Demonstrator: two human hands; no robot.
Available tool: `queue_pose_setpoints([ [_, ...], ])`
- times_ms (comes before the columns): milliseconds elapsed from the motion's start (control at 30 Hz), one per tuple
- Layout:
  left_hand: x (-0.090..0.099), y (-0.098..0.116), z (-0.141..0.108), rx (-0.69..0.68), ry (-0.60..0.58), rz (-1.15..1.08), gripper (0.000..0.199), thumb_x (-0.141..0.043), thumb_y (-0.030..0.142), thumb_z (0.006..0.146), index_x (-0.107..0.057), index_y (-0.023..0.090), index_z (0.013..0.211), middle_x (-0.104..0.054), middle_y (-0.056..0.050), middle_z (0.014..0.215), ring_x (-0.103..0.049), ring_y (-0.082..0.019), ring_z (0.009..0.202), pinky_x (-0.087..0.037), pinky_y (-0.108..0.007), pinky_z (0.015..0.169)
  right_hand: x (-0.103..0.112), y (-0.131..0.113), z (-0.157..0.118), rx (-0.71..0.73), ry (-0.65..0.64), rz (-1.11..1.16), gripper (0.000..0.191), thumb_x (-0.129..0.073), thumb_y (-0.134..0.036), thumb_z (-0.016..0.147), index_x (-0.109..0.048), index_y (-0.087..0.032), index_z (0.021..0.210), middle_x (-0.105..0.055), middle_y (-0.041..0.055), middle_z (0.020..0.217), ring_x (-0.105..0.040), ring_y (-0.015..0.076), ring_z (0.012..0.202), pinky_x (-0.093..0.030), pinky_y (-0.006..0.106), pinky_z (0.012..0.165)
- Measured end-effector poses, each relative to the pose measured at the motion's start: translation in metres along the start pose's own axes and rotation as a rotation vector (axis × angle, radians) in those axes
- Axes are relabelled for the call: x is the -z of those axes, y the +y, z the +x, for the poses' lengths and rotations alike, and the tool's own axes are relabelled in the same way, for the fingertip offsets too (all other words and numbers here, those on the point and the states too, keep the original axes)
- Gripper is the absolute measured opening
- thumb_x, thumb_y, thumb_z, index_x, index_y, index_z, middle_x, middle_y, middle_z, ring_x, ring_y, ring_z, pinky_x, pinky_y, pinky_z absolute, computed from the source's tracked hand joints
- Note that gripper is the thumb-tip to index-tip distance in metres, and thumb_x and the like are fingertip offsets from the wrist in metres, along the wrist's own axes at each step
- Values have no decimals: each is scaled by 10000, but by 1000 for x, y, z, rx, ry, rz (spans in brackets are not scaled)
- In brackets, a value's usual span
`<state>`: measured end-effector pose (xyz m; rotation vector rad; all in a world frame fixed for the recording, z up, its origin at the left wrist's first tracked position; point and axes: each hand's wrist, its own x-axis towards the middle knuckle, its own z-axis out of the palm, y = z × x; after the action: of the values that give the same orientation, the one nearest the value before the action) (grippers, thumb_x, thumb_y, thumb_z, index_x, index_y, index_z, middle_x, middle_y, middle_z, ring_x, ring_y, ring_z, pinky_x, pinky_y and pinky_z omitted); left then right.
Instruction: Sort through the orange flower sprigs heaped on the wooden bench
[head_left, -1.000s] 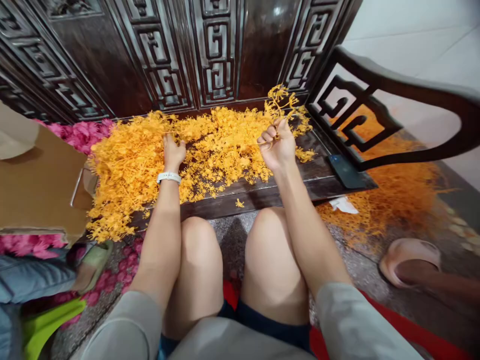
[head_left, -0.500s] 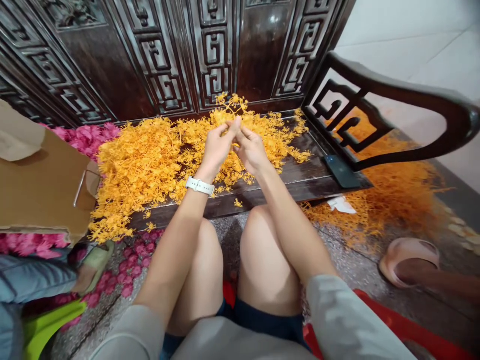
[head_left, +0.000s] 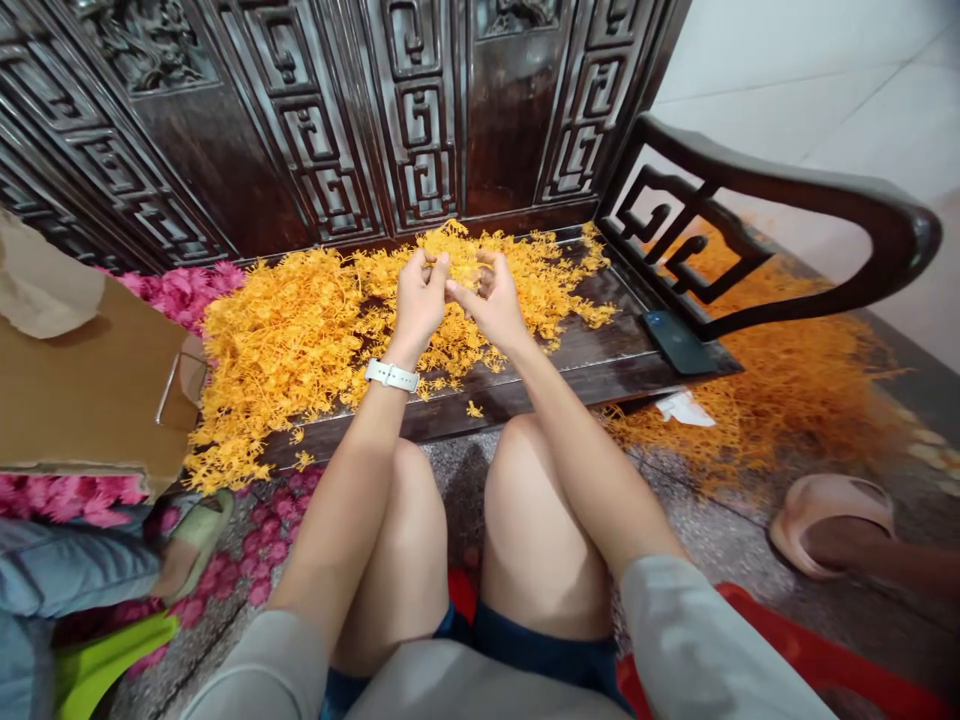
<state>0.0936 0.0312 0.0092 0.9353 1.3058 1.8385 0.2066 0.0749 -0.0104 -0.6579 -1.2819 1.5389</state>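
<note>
Yellow plastic flower pieces [head_left: 289, 330] lie heaped along a dark wooden bench [head_left: 600, 362]. Over the middle of the heap is my left hand [head_left: 421, 298], a pale watch on its wrist, thumb and fingers pinched together on something too small to make out. Close on its right, my right hand [head_left: 491, 302] has bent fingers, with the thumb reaching toward the left fingertips. Yellow pieces show just behind both hands, and whether the right fingers hold one is unclear.
A cardboard box [head_left: 82, 385] stands at the left near pink flowers [head_left: 180, 292]. A phone [head_left: 679, 342] lies by the bench's armrest [head_left: 795, 190]. Orange strands [head_left: 795, 370] are piled on the right. Other people's feet show at both sides.
My hands have moved down and slightly apart from their joined position. The yellow sprig raised above my fingertips is now lower, and the right fingers have spread somewhat.
</note>
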Motion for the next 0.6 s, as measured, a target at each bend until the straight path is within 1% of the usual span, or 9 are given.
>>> queue_pose_setpoints([
  [100,0,-1,-1,-8,16,7,328,-840,451,941,-610,231,859,-506,6,704,-564,-154,692,-460,-275,669,-1,1,-1,50,-23,-31,577,-968,-511,762,-576,-303,1130,-548,-36,816,-551,140,703,-453,257,545],
  [200,4,0,1,-8,1,33,342,-868,420,918,-615,226,794,-465,20,646,-480,-128,608,-380,-251,581,0,2,0,44,-35,-28,540,-921,-557,814,-573,-309,1143,-534,-45,765,-513,135,634,-416,267,519],
  [367,11,4,1,8,-49,89,362,-880,259,884,-610,183,656,-440,29,590,-349,-84,530,-254,-229,500,8,6,5,28,-54,-44,483,-871,-594,854,-581,-308,1112,-518,-57,708,-444,124,558,-351,270,487],
  [400,10,4,-1,34,-45,86,376,-880,223,866,-594,175,627,-440,29,591,-348,-78,529,-249,-222,495,8,7,4,42,-77,-74,468,-851,-615,860,-588,-303,1089,-512,-59,692,-425,124,551,-342,274,491],
  [467,4,1,-8,147,-27,22,362,-866,178,825,-574,168,610,-458,30,607,-359,-72,523,-250,-210,484,4,8,-1,77,-92,-160,427,-797,-646,879,-598,-291,1011,-512,-54,680,-415,134,571,-355,285,527],
  [500,-2,-3,-11,226,-7,-41,297,-845,182,819,-602,171,648,-496,28,633,-378,-75,520,-264,-207,480,1,9,-3,95,-66,-204,410,-763,-650,893,-586,-283,946,-522,-46,693,-433,142,605,-378,292,561],
  [533,-9,-9,-15,282,29,-121,227,-807,177,820,-621,175,689,-533,27,661,-388,-78,516,-279,-207,480,-3,12,-6,118,19,-232,387,-726,-636,912,-573,-281,911,-563,-38,748,-470,152,663,-419,298,619],
  [567,-16,-16,-18,269,109,-184,172,-759,183,845,-633,177,729,-575,21,699,-429,-81,535,-327,-201,508,-6,16,-8,137,140,-260,370,-689,-623,931,-556,-280,890,-594,-41,804,-500,160,728,-451,304,688],
  [600,-24,-23,-21,217,223,-198,162,-721,200,873,-632,176,741,-603,12,720,-484,-89,570,-383,-201,554,-7,21,-8,134,257,-279,385,-662,-629,940,-527,-276,864,-592,-53,814,-509,166,777,-462,307,747],
])
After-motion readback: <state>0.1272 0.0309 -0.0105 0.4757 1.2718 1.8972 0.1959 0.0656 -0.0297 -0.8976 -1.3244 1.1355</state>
